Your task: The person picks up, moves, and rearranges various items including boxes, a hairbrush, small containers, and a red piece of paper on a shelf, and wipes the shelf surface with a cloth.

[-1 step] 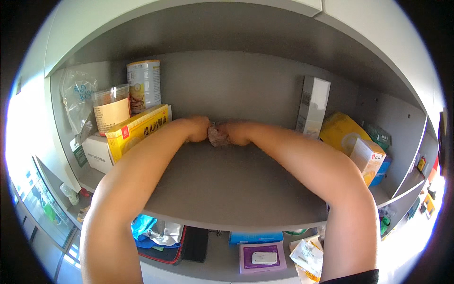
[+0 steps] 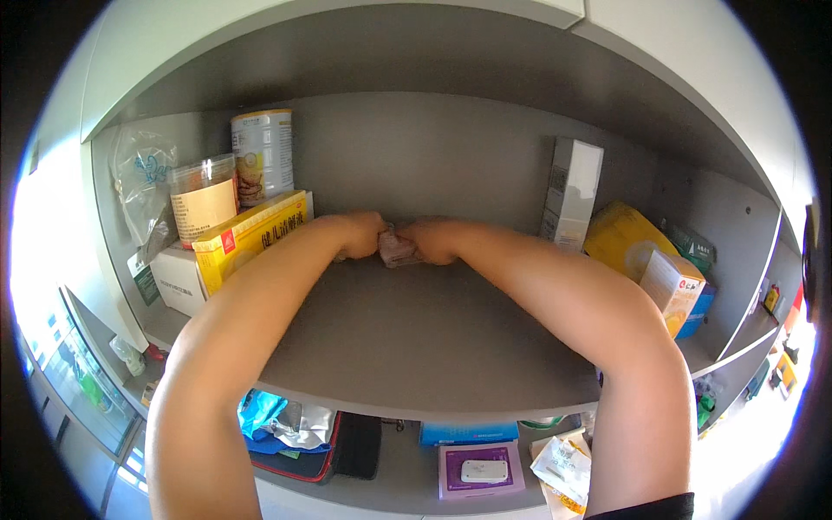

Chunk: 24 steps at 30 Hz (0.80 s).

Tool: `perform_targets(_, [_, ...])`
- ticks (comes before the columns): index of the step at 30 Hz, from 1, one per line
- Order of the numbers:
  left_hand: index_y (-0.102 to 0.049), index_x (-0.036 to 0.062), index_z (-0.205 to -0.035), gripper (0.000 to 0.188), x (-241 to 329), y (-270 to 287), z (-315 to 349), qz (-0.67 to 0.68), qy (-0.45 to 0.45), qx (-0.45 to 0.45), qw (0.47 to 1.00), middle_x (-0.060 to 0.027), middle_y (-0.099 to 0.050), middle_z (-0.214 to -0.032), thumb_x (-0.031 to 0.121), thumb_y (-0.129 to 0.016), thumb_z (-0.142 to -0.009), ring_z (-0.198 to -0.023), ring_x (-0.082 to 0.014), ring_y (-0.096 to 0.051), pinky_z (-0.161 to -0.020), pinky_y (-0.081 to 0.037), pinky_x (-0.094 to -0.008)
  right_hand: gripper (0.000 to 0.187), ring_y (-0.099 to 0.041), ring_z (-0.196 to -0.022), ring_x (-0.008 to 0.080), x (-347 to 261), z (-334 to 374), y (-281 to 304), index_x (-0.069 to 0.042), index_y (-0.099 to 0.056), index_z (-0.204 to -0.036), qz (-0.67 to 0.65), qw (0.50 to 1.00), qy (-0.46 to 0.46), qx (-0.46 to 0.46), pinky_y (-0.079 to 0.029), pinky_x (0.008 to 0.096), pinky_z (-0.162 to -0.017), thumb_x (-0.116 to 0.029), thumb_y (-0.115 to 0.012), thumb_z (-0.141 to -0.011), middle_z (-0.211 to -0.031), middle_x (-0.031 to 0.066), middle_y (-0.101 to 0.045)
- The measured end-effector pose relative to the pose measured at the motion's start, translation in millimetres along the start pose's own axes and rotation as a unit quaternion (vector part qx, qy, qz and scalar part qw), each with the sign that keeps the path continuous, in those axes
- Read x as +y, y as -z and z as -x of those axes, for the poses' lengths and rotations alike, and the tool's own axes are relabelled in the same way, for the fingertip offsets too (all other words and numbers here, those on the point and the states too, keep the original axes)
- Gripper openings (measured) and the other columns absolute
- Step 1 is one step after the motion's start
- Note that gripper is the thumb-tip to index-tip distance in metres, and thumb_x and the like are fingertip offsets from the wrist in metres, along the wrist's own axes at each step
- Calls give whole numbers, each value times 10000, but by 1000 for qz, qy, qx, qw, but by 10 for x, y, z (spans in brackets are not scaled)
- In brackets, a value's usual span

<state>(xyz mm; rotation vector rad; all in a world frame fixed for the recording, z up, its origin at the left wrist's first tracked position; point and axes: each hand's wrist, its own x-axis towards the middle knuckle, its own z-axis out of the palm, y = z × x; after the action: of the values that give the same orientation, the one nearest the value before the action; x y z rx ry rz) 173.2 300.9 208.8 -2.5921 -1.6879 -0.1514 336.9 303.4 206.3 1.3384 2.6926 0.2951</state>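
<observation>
The left hand (image 2: 360, 235) and right hand (image 2: 435, 241) grip a crumpled cloth or bag (image 2: 399, 250), probably light, soft, best held at nine and three o'clock.

The shelf (image 2: 433, 347) is matte grey. On it: a dusty pink-brown crumpled cloth (image 2: 399, 249); at its left end, a yellow carton (image 2: 251, 236) with a red square and a silvery-white can (image 2: 264, 156) rimmed in gold. Below it: a lilac-bordered purple box (image 2: 481, 452) and a bright blue box (image 2: 469, 434).
</observation>
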Motion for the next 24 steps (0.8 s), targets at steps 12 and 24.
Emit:
perform_targets(12, [-648,28,-1022,225,818,1,-235,7,-27,39,999,-167,-667,-987,81,-624,-805,-971,-287,-636,-790,-491,-404,372,-619,-987,285,643,258,392,-54,-611,-1169,-64,956,-253,-132,-513,409,-764,-75,-616,-797,-1123,163,-630])
perform_targets(24, [-612,45,-1148,297,952,-77,-215,46,-150,-17,987,-205,-645,-1049,67,-492,-878,-983,-336,-609,-830,-457,-425,343,-622,-980,322,443,841,126,-37,-669,-1088,65,968,-176,-167,-479,455,-802,-120,-545,-779,-1107,197,-638])
